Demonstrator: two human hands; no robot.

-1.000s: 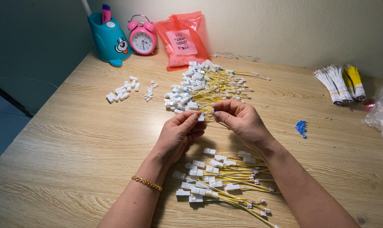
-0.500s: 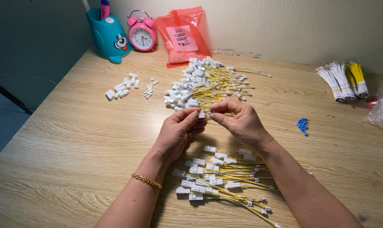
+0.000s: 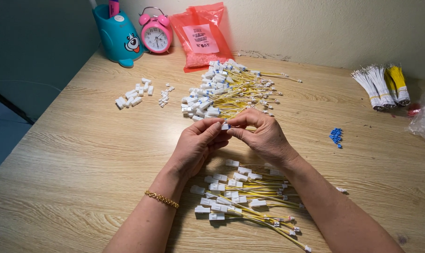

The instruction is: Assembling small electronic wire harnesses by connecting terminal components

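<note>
Both hands meet over the middle of the wooden desk. The left hand and the right hand pinch one small white plug between their fingertips, fingers closed on it from either side. Just beyond them lies a big heap of yellow wires with white plugs. A smaller heap of the same wires lies under the wrists, nearer the person. Loose white plugs sit to the left, small blue bits to the right. A pink alarm clock stands by the wall.
</note>
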